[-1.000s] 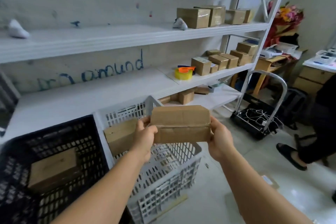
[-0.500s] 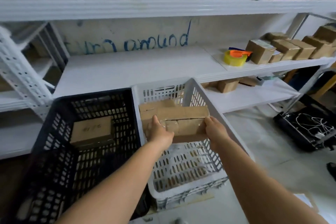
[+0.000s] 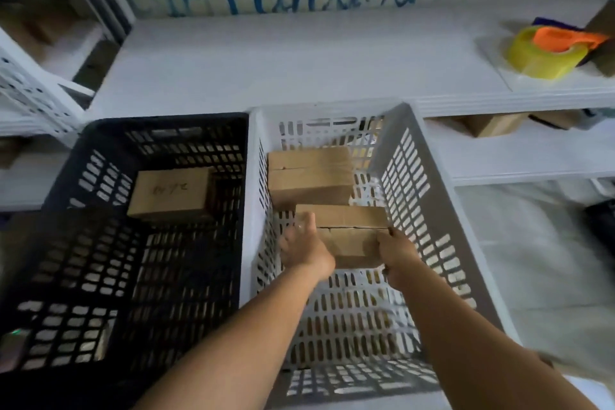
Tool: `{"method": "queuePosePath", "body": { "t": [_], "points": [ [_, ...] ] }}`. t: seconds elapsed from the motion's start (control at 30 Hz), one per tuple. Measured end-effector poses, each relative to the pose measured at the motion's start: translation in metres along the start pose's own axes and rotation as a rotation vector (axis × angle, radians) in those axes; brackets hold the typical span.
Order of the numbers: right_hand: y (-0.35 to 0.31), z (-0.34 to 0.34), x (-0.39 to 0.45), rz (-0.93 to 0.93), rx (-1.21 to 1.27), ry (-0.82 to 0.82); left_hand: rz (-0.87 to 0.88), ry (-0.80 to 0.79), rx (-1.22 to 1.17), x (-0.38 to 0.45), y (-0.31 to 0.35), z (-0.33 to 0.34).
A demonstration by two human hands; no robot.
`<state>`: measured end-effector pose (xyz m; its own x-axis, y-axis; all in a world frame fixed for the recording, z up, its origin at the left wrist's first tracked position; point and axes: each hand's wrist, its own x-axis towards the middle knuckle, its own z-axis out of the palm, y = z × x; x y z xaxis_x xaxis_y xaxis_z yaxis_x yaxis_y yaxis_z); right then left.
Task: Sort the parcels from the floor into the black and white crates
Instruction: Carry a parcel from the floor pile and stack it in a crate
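Both my hands hold a brown cardboard parcel (image 3: 346,233) low inside the white crate (image 3: 429,196). My left hand (image 3: 304,248) grips its left end and my right hand (image 3: 396,255) grips its right end. Another brown parcel (image 3: 309,176) lies at the crate's far end, just beyond the held one. To the left stands the black crate (image 3: 80,243), with one brown parcel (image 3: 171,191) bearing handwriting on its floor.
A white shelf (image 3: 299,66) runs behind both crates. A yellow tape roll with an orange dispenser (image 3: 549,50) sits on it at the right. More cardboard boxes (image 3: 492,125) lie on the lower shelf to the right. Pale floor shows at the right.
My hands have carried the parcel from above the white crate's rim down into the crate. My view has tilted downward and moved closer to the crates.
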<state>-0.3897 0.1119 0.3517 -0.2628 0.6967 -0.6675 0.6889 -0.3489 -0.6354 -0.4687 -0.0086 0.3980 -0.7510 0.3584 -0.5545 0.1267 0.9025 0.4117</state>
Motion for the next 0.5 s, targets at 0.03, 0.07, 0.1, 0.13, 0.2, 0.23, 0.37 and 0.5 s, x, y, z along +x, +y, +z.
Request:
{"method": "queuePosePath", "body": {
  "t": [0.03, 0.07, 0.1, 0.13, 0.2, 0.23, 0.37, 0.5],
  "points": [
    [0.0, 0.004, 0.006, 0.021, 0.005, -0.022, -0.004, 0.005, 0.008, 0.007, 0.001, 0.003],
    [-0.002, 0.007, 0.01, 0.041, 0.007, -0.044, -0.01, 0.012, 0.008, 0.013, 0.001, 0.005],
    [-0.004, 0.01, 0.014, 0.052, 0.024, -0.068, -0.013, 0.021, 0.004, 0.02, 0.0, 0.008],
    [-0.006, 0.013, 0.018, 0.059, 0.052, -0.101, -0.015, 0.032, 0.003, 0.026, 0.0, 0.009],
    [-0.01, 0.021, 0.031, 0.049, 0.07, -0.133, -0.014, 0.055, -0.001, 0.037, -0.001, 0.012],
    [-0.012, 0.025, 0.036, 0.058, 0.062, -0.124, -0.014, 0.065, -0.004, 0.042, -0.001, 0.013],
    [-0.017, 0.041, 0.048, 0.072, 0.066, -0.126, -0.017, 0.05, -0.005, 0.056, -0.006, 0.019],
    [-0.022, 0.056, 0.055, 0.054, 0.056, -0.152, 0.056, 0.014, 0.132, 0.062, -0.006, 0.024]
  ]
}}
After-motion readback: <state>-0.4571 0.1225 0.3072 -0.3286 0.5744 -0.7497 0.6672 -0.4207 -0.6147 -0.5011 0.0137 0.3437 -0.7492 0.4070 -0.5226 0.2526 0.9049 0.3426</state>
